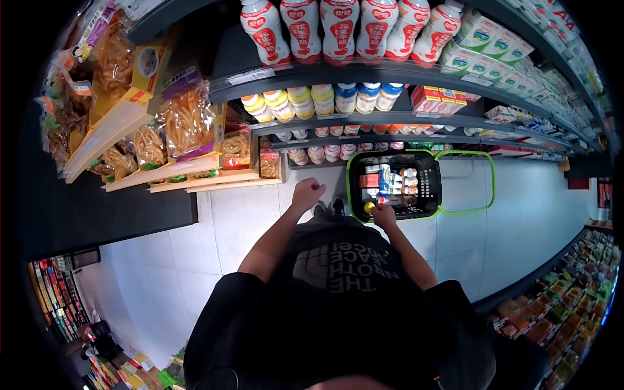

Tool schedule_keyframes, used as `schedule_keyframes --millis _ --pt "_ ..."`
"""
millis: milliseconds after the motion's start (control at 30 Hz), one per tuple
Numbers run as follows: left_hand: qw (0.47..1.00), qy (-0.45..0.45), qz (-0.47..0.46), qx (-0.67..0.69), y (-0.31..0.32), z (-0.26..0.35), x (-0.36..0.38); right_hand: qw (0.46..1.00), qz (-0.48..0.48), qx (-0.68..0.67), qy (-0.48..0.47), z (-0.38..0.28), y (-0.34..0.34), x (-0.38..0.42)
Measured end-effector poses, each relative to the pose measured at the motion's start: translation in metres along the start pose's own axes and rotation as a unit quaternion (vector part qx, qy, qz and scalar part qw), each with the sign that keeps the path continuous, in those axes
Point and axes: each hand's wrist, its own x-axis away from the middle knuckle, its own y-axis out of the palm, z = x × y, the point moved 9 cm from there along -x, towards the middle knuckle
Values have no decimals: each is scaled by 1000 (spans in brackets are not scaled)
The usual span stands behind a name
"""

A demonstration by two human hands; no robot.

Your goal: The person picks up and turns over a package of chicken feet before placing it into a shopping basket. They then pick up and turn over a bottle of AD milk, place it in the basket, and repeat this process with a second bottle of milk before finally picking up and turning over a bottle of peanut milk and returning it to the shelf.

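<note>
My left hand [308, 194] hangs in the air left of the basket, fingers curled in and nothing visible in them. At the near left corner of the black shopping basket [429, 209], my right hand [384, 215] is closed, its fingertips against a small round yellow item [369, 207]. Its exact kind is too small to make out. In the basket lie a blue-and-white package [385, 177], several small light-coloured containers [409, 182] and a red-and-white pack [370, 181]. The basket's green handle [494, 182] is folded out to the right.
Shelves ahead carry white-and-red bottles [339, 29], yellow-labelled bottles [299, 101], red boxes [437, 100] and milk cartons [484, 45]. Wooden tiers [110, 138] with bagged snacks [190, 120] jut out at left. Pale floor tiles [520, 195] run right, toward another goods rack [552, 312].
</note>
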Motion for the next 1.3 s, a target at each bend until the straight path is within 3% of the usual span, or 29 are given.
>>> schedule_keyframes --millis 100,167,267,300,367,500,633,700,833,867,900,967,1100,1133,1300 --pt "999 -21 -31 5 15 -5 8 999 -15 31 -35 -19 5 17" --pt "998 -58 -38 -6 19 -36 27 997 -60 -30 46 2 15 32" --pt "985 -163 -32 -36 7 -121 69 990 -44 -8 130 62 25 59" --pt "973 -229 -21 -5 0 -155 91 981 -61 -39 177 96 40 66" --pt "943 -333 -11 11 -13 -223 137 958 -46 -122 256 100 22 102" --pt "862 -484 -54 139 -25 -286 212 967 -88 56 232 122 19 130" --pt "858 -490 -22 154 -31 -264 222 959 -104 16 263 161 46 134" --pt "864 -466 -18 190 -16 -248 212 967 -105 32 230 154 48 119" --pt "912 -394 -29 111 16 -196 181 972 -110 45 202 129 36 72" --pt "938 -345 -22 21 29 -198 171 978 -78 47 189 123 33 57" --pt "935 -352 -35 -25 37 -176 163 981 -74 48 171 124 34 37" --pt "907 -410 -95 34 66 -147 155 981 -55 36 185 131 32 3" --pt "968 -203 -143 -41 121 -115 117 981 -37 -12 189 173 58 -84" --pt "965 -204 -154 -50 131 -112 108 970 -51 -1 237 167 49 -95" --pt "965 -209 -149 -55 179 -153 80 967 6 -20 256 256 112 -199"
